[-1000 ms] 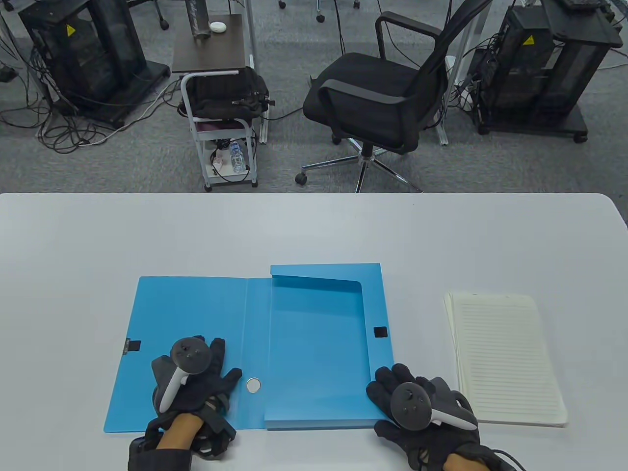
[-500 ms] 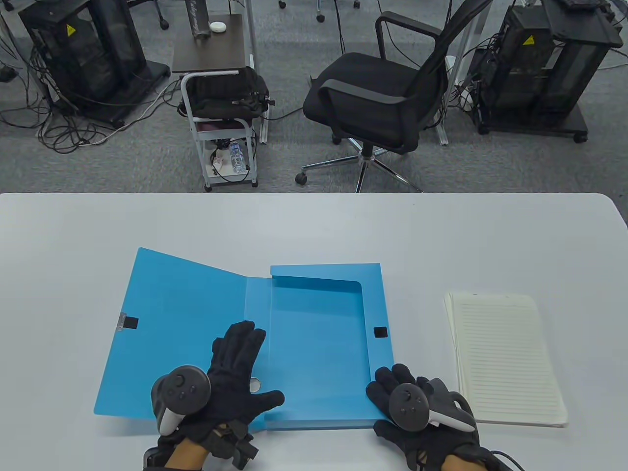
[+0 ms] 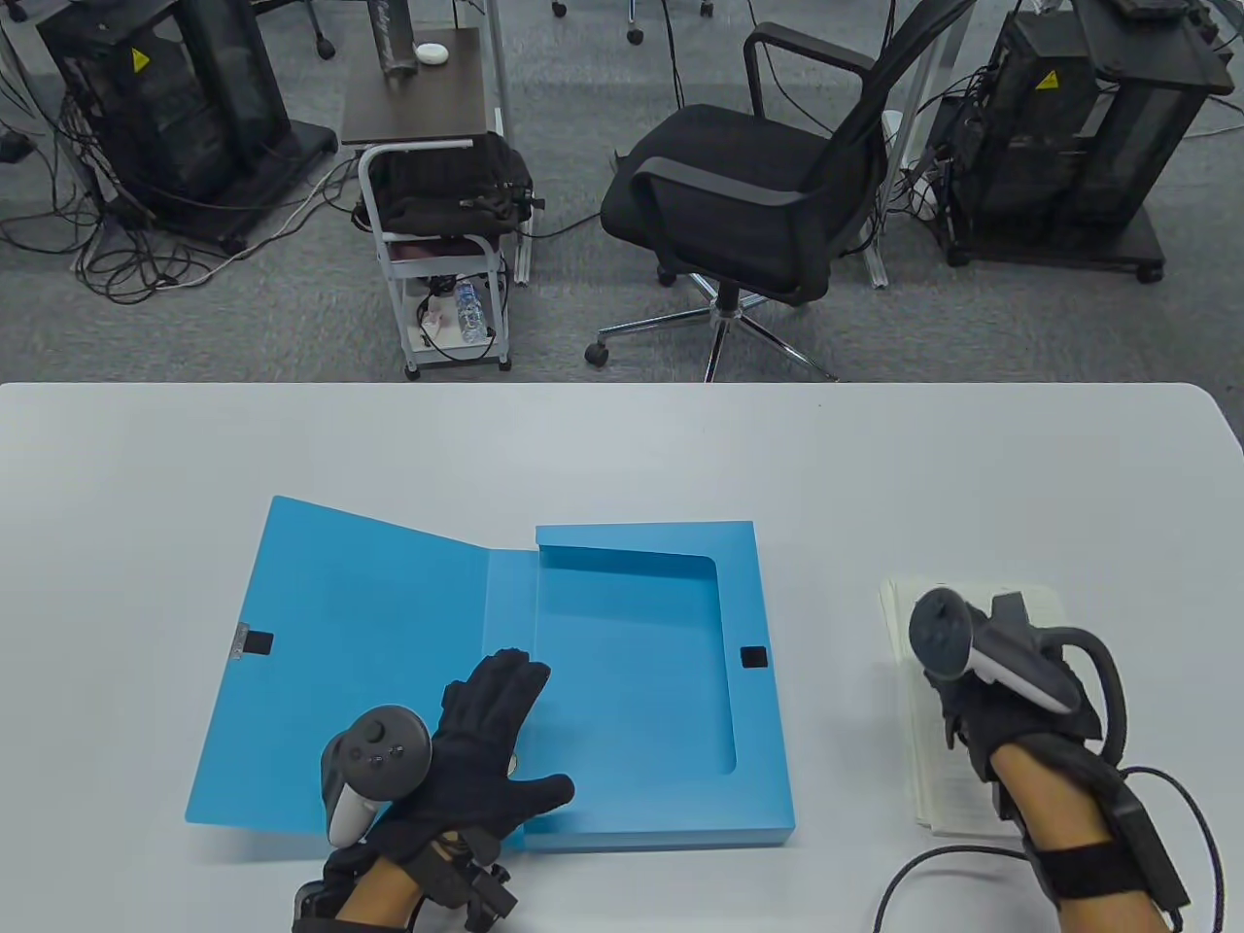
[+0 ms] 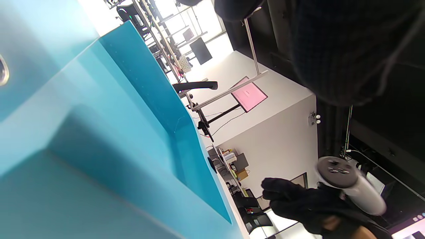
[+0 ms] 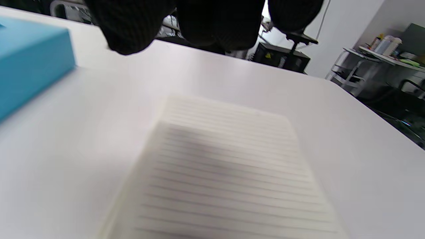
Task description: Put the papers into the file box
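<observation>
The blue file box (image 3: pixel 632 680) lies open on the white table, its lid (image 3: pixel 360 661) folded out to the left and tilted slightly up. My left hand (image 3: pixel 505 739) rests flat with spread fingers on the box's spine and near left edge, holding nothing. The box's inside fills the left wrist view (image 4: pixel 116 132). A stack of lined papers (image 3: pixel 933 797) lies to the right of the box. My right hand (image 3: pixel 972 700) hovers over the stack, empty. In the right wrist view its fingertips (image 5: pixel 132 30) hang above the papers (image 5: pixel 225 166), next to the box's corner (image 5: pixel 30 59).
The table (image 3: pixel 622 447) runs far beyond the box. A black office chair (image 3: pixel 758 194), a small cart (image 3: pixel 447 253) and equipment racks stand on the floor past the far edge. A cable (image 3: pixel 923 865) trails from my right wrist.
My right hand left the box's near right corner and moved right over the paper stack. My left hand shifted from the lid onto the spine, and the lid rose a little.
</observation>
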### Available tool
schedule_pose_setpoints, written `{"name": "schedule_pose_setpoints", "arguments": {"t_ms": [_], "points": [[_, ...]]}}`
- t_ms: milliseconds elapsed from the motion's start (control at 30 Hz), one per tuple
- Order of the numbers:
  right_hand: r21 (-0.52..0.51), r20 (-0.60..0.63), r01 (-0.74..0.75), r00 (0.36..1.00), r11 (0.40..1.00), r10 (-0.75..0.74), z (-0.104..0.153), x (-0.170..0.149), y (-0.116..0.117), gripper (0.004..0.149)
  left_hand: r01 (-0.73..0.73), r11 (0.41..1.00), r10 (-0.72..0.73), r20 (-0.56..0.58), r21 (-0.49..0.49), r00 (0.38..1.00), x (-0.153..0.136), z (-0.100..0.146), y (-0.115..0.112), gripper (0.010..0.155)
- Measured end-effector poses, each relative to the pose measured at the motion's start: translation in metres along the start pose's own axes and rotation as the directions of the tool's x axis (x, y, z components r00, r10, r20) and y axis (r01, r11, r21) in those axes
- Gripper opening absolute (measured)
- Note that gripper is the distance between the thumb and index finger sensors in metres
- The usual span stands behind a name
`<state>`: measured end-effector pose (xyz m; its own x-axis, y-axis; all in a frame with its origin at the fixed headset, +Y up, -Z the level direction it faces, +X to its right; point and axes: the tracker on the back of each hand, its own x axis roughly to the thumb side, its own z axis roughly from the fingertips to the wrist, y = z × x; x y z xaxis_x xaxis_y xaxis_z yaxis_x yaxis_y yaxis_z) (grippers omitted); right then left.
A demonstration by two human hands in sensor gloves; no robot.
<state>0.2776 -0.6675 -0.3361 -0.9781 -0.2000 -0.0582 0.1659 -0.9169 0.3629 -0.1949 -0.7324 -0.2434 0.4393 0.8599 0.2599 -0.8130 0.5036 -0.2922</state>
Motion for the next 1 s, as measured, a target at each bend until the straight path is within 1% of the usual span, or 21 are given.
{"name": "schedule_pose_setpoints", "arguments": {"t_ms": [33,67,167,267,333,367,433,500,533,567,600,633,700,767,800,900,933,967,1000], "points": [[0.033,-0.018,-0.003,1.000,0.999,0.004,-0.013,-0.003,0.004,0.066,-0.001,1.000,0.001,-0.005,0.001,1.000,0.000,0.000,0.000,0.101],[0.094,-0.041,0.000,0.999,0.996,0.004,-0.031,-0.008,0.010,0.069,-0.007,1.000,0.007,-0.009,-0.006,1.000,0.000,-0.001,0.001,0.101],[0.183,-0.064,-0.027,0.997,0.983,0.040,-0.070,-0.017,0.025,0.078,-0.007,1.000,0.007,-0.013,-0.002,1.000,-0.001,0.000,0.001,0.100],[0.273,-0.096,-0.076,0.990,0.959,0.105,-0.101,-0.024,0.038,0.087,-0.010,1.000,0.009,-0.022,-0.010,1.000,-0.002,-0.001,0.002,0.099],[0.369,-0.104,-0.045,0.991,0.928,0.089,-0.119,-0.027,0.049,0.094,-0.023,1.000,0.023,-0.030,-0.011,0.999,-0.004,-0.001,0.003,0.099],[0.412,-0.096,-0.046,0.991,0.910,0.093,-0.125,-0.028,0.050,0.094,-0.026,1.000,0.026,-0.032,-0.012,0.999,-0.005,-0.002,0.003,0.099],[0.404,-0.052,-0.077,0.993,0.911,0.107,-0.135,-0.031,0.048,0.101,-0.030,1.000,0.029,-0.042,-0.009,0.999,-0.007,-0.002,0.003,0.098],[0.454,0.021,-0.113,0.993,0.884,0.116,-0.146,-0.032,0.052,0.100,-0.029,0.999,0.028,-0.049,-0.012,0.998,-0.009,-0.002,0.003,0.098],[0.466,0.022,-0.117,0.992,0.877,0.121,-0.149,-0.034,0.052,0.100,-0.028,1.000,0.027,-0.053,-0.011,0.998,-0.010,-0.002,0.003,0.098],[0.477,0.030,-0.092,0.996,0.874,0.088,-0.152,-0.037,0.052,0.101,-0.025,1.000,0.024,-0.057,-0.016,0.998,-0.011,-0.003,0.003,0.098],[0.461,0.072,-0.082,0.996,0.884,0.055,-0.156,-0.040,0.054,0.102,-0.023,1.000,0.022,-0.061,-0.017,0.998,-0.011,-0.003,0.002,0.098],[0.449,0.076,-0.081,0.996,0.890,0.053,-0.157,-0.041,0.054,0.103,-0.023,1.000,0.022,-0.063,-0.016,0.998,-0.012,-0.003,0.002,0.098],[0.403,0.130,-0.118,0.989,0.907,0.071,-0.158,-0.040,0.053,0.101,-0.025,1.000,0.024,-0.070,-0.017,0.997,-0.013,-0.004,0.002,0.098],[0.377,0.156,-0.140,0.984,0.916,0.086,-0.158,-0.039,0.052,0.098,-0.023,1.000,0.022,-0.078,-0.016,0.997,-0.014,-0.005,0.002,0.098],[0.368,0.160,-0.148,0.983,0.918,0.094,-0.159,-0.039,0.052,0.098,-0.022,1.000,0.021,-0.081,-0.016,0.997,-0.015,-0.005,0.002,0.098],[0.391,0.142,-0.125,0.987,0.912,0.074,-0.163,-0.040,0.051,0.098,-0.020,1.000,0.018,-0.101,-0.012,0.995,-0.018,-0.003,0.002,0.097],[0.409,0.139,-0.125,0.988,0.904,0.074,-0.167,-0.039,0.052,0.098,-0.020,1.000,0.019,-0.105,-0.008,0.994,-0.018,-0.003,0.002,0.098],[0.450,0.122,-0.138,0.988,0.882,0.092,-0.169,-0.037,0.052,0.099,-0.023,1.000,0.022,-0.107,-0.009,0.994,-0.019,-0.003,0.002,0.099],[0.460,0.124,-0.151,0.987,0.875,0.105,-0.171,-0.036,0.053,0.099,-0.025,1.000,0.024,-0.112,-0.007,0.993,-0.020,-0.003,0.003,0.098]]}}
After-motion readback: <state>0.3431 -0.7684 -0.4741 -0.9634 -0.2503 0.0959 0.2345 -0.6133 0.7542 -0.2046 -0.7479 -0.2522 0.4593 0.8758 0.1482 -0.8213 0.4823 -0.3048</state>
